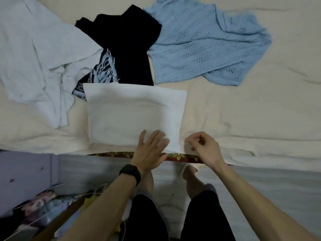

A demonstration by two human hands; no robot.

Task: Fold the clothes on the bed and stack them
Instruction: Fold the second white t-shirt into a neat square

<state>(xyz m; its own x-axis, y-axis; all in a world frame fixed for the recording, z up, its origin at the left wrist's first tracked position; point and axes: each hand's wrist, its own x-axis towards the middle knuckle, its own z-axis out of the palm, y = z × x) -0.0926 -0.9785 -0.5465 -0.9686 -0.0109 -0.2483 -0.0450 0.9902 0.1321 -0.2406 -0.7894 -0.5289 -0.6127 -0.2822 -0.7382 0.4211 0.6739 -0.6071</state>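
White folded garment [132, 112] lies as a neat rectangle at the near edge of the bed [243, 110], roughly at its middle. The left hand [149, 150] rests flat on the garment's near right part, fingers straight and spread apart; a black watch [130, 173] sits on that wrist. The right hand [204, 147] is just beside the garment's near right corner, fingers curled in toward the thumb; whether they pinch the cloth I cannot tell. Toward the far edge, a black garment [132, 46] lies unfolded, its near end touching the white one. A light blue knit [199, 49] spreads to its right, a pale grey shirt [38, 54] lies crumpled to its left, and a fringed scarf [104, 70] is bunched between shirt and black garment.
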